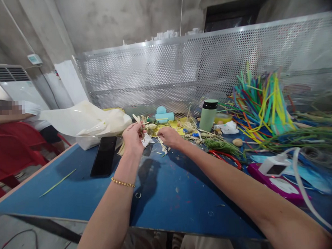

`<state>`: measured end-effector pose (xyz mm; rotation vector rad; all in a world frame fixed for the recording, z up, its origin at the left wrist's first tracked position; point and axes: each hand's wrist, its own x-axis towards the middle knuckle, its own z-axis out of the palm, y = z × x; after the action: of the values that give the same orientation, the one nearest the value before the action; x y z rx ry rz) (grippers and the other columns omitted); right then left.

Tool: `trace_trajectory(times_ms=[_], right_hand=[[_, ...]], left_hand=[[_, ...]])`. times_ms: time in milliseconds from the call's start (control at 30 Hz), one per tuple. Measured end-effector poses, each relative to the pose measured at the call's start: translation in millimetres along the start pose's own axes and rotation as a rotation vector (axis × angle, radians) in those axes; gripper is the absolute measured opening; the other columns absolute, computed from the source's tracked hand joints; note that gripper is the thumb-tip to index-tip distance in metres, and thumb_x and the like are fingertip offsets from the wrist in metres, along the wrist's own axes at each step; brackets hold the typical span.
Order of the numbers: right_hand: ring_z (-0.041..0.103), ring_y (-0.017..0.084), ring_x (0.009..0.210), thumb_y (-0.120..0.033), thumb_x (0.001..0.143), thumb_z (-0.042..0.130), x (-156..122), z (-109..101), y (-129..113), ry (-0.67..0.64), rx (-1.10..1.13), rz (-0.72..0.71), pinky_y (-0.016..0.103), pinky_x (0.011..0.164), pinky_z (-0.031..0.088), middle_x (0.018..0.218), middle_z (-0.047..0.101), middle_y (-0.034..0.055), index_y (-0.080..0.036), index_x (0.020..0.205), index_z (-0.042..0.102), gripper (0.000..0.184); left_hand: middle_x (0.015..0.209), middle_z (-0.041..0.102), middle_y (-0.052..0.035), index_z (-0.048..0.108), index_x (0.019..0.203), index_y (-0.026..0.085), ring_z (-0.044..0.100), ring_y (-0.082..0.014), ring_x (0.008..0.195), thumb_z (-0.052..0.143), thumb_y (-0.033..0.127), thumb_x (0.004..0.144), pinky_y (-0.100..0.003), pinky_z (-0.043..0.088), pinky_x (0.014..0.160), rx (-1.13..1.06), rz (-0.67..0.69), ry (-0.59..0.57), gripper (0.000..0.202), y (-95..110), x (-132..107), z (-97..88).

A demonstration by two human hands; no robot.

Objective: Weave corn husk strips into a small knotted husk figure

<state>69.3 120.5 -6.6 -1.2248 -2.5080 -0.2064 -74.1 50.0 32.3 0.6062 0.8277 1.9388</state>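
Note:
My left hand [134, 135] is closed in a pinch over the far part of the blue table [168, 197]. Between its fingers are pale, dry plant strips [136, 118], their ends sticking out past the fingertips. To the right, my right hand [169, 136] has curled fingers. A pale strip [162, 145] shows just below them; whether they grip it I cannot tell. Scraps of dry leaf and husk [191, 125] lie beyond both hands, around a light blue roll [165, 117]. Beside my left wrist is a black phone [104, 155].
White plastic sheeting [100, 121] lies at the left back. Right are a green tumbler [208, 115], red scissor-like handles [229, 156], colourful strips [279, 106], green stems [299, 132] and a purple power strip [285, 185] with a charger. A perforated metal panel [153, 74] stands behind. A person [36, 114] sits left.

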Motion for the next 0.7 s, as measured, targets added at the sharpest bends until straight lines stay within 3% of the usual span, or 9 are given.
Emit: trace_trajectory(times_ms=[133,233,400,567,700], right_hand=[[0.062,0.026,0.096,-0.044,0.082,0.062,8,10,-32,0.000,-0.003,-0.076,0.033,0.079,0.045,0.112,0.065,0.0148,-0.016,0.123,0.059,0.050],[0.064,0.026,0.091,-0.037,0.088,0.054,14,17,-43,0.000,0.025,-0.087,0.033,0.077,0.044,0.104,0.069,0.0141,-0.017,0.108,0.068,0.031],[0.065,0.018,0.080,-0.029,0.086,0.056,25,20,-25,0.084,0.335,0.067,0.024,0.069,0.043,0.086,0.073,0.0066,-0.017,0.090,0.074,0.022],[0.063,0.012,0.068,-0.025,0.089,0.046,28,10,-1,0.128,0.400,0.138,0.020,0.066,0.042,0.075,0.072,0.0051,-0.011,0.088,0.072,0.030],[0.064,0.014,0.074,-0.025,0.083,0.054,30,10,2,0.140,0.410,0.137,0.021,0.068,0.042,0.080,0.073,0.0049,-0.014,0.088,0.073,0.023]], left_hand=[[0.060,0.059,0.0007,0.061,0.071,0.011,0.053,-0.0045,0.049,0.059,0.004,0.069,-0.013,0.041,0.045,-0.039,0.048,0.071,0.007,5,6,-4.0],[0.063,0.059,0.0010,0.060,0.071,0.012,0.054,-0.0039,0.050,0.059,0.004,0.068,-0.012,0.042,0.047,-0.061,0.079,0.137,0.008,8,12,-8.1],[0.063,0.059,0.0006,0.060,0.073,0.011,0.054,-0.0042,0.051,0.059,0.006,0.068,-0.013,0.042,0.048,-0.059,0.073,0.137,0.007,10,13,-9.1],[0.062,0.059,-0.0001,0.060,0.072,0.012,0.055,-0.0048,0.053,0.058,0.005,0.069,-0.012,0.042,0.047,-0.070,0.062,0.132,0.008,11,10,-7.1],[0.064,0.059,-0.0004,0.060,0.070,0.012,0.056,-0.0050,0.055,0.058,0.005,0.069,-0.012,0.042,0.047,-0.107,0.089,0.140,0.007,16,12,-9.5]])
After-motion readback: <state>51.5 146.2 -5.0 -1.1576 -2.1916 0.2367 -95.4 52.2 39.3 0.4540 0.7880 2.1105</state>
